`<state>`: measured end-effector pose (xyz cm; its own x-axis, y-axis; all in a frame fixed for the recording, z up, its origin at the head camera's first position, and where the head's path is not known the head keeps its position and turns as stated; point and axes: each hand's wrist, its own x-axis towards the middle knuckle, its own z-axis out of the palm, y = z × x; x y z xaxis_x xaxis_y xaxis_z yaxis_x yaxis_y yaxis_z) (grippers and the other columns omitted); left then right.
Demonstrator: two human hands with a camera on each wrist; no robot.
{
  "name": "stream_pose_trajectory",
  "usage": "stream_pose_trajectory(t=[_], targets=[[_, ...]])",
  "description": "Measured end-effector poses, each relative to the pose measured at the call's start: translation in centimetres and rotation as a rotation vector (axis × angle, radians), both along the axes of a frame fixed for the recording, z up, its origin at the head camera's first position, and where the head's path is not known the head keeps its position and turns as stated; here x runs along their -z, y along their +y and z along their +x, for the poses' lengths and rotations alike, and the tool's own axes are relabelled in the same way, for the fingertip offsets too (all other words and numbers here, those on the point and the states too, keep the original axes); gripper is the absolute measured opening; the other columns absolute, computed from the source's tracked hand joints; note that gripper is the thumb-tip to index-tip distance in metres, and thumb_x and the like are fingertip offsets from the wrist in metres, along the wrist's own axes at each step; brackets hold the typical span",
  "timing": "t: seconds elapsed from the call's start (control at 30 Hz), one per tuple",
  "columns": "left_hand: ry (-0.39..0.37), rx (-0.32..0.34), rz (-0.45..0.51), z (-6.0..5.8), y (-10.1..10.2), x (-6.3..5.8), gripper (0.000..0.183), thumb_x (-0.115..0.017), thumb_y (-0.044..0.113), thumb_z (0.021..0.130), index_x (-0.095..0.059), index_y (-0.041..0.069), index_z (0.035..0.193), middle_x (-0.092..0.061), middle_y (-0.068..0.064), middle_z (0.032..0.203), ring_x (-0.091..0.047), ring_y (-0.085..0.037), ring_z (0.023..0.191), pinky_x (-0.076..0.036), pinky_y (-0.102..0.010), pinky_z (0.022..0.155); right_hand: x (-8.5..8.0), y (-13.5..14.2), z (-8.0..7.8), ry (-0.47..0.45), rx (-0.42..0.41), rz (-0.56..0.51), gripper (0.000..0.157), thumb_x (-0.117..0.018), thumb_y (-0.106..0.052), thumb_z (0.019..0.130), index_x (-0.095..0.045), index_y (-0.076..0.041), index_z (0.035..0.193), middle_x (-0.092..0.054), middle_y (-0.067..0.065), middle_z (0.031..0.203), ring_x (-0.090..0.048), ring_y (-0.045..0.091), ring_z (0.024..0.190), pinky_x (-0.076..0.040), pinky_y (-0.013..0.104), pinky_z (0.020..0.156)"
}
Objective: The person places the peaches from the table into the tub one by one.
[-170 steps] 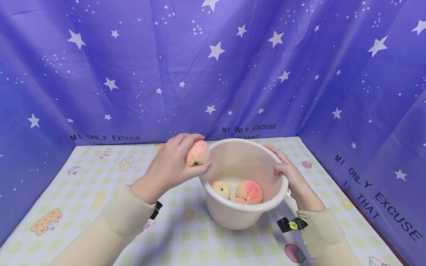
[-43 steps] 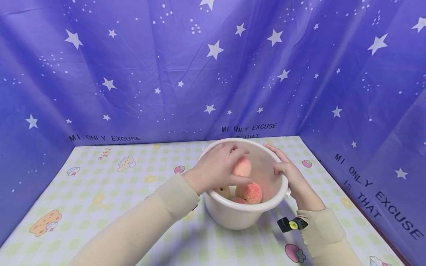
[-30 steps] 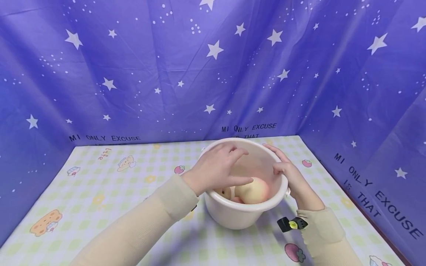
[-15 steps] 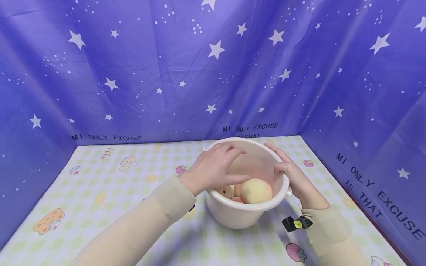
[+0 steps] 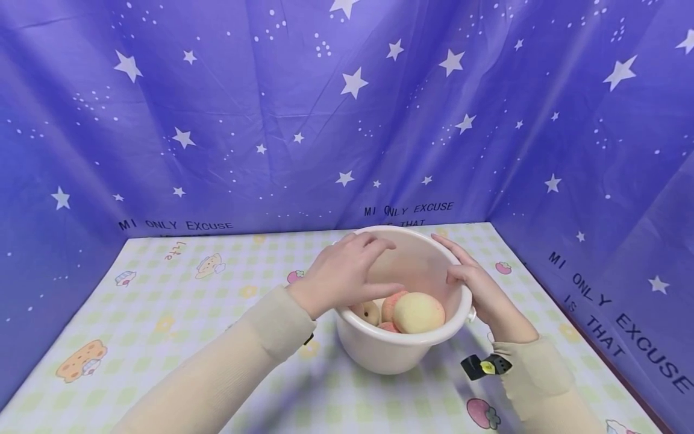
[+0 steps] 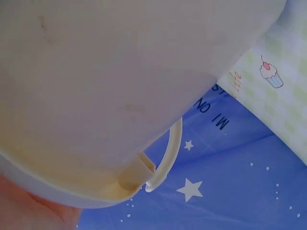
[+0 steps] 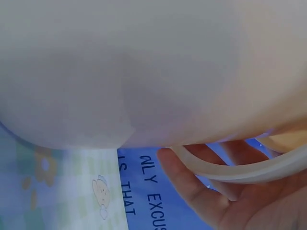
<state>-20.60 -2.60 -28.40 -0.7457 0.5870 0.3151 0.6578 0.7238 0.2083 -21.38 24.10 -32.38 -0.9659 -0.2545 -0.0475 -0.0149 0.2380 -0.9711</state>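
A cream-white plastic bucket (image 5: pixel 379 357) stands on the table with several peaches at its bottom. The topmost, a pale yellow peach (image 5: pixel 418 313), lies to the right. Partly behind it is a redder peach (image 5: pixel 391 305), and a peach with a dark stem hollow (image 5: pixel 371 313) sits to the left. Over the left rim my left hand (image 5: pixel 344 271) reaches in, thumb and fingers spread apart with nothing between them. My right hand (image 5: pixel 479 288) grips the right rim, thumb inside, fingers outside. The bucket wall (image 6: pixel 110 81) fills most of the left wrist view.
A curved bucket handle (image 7: pixel 240 172) passes by my right hand in the right wrist view. A checked cloth (image 5: pixel 217 319) with cartoon prints covers the table. Blue star-printed curtains (image 5: pixel 303 120) hang behind and at the sides.
My left hand brought a peach from beside the bucket into it and let go. That peach settled on top at the right. The hand then drew slightly left; my right hand stayed on the rim.
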Motion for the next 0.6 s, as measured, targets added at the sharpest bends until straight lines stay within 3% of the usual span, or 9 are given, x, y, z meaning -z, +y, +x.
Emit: stream_pose_trajectory(t=[0.2, 0.4, 0.47, 0.6], targets=[[0.031, -0.020, 0.003, -0.2, -0.5, -0.2, 0.067, -0.065, 0.064, 0.084, -0.056, 0.023, 0.137, -0.059, -0.003, 0.131, -0.056, -0.022, 0.117, -0.054, -0.039, 0.088, -0.2, 0.3, -0.2, 0.004, 0.008, 0.073, 0.085, -0.043, -0.004, 0.082, -0.016, -0.023, 0.160, -0.015, 0.014, 0.162, -0.041, 0.033, 0.129, -0.047, 0.025, 0.089], [0.100, -0.040, 0.018, -0.3, -1.2, -0.5, 0.065, -0.068, 0.058, 0.085, -0.058, 0.019, 0.135, -0.062, -0.006, 0.124, -0.057, -0.024, 0.108, -0.054, -0.037, 0.085, -0.4, 0.4, -0.3, 0.013, 0.043, 0.133, 0.076, -0.048, -0.016, 0.092, -0.015, -0.021, 0.160, -0.014, 0.016, 0.164, -0.034, 0.037, 0.137, -0.033, 0.050, 0.110], [0.108, -0.048, 0.030, -0.4, -1.4, -0.6, 0.064, -0.069, 0.057, 0.085, -0.059, 0.018, 0.134, -0.062, -0.007, 0.124, -0.057, -0.025, 0.107, -0.054, -0.038, 0.084, -0.5, 0.5, -0.4, 0.016, 0.058, 0.154, 0.074, -0.049, -0.020, 0.094, -0.016, -0.021, 0.160, -0.021, 0.019, 0.161, -0.034, 0.038, 0.137, -0.029, 0.055, 0.112], [0.105, -0.069, 0.051, -0.5, -1.8, -0.8, 0.062, -0.069, 0.057, 0.085, -0.059, 0.018, 0.133, -0.062, -0.006, 0.124, -0.057, -0.025, 0.107, -0.054, -0.040, 0.083, -0.6, 0.6, -0.4, 0.024, 0.080, 0.194, 0.071, -0.051, -0.026, 0.097, -0.017, -0.022, 0.160, -0.039, 0.026, 0.149, -0.043, 0.037, 0.131, -0.031, 0.055, 0.111]])
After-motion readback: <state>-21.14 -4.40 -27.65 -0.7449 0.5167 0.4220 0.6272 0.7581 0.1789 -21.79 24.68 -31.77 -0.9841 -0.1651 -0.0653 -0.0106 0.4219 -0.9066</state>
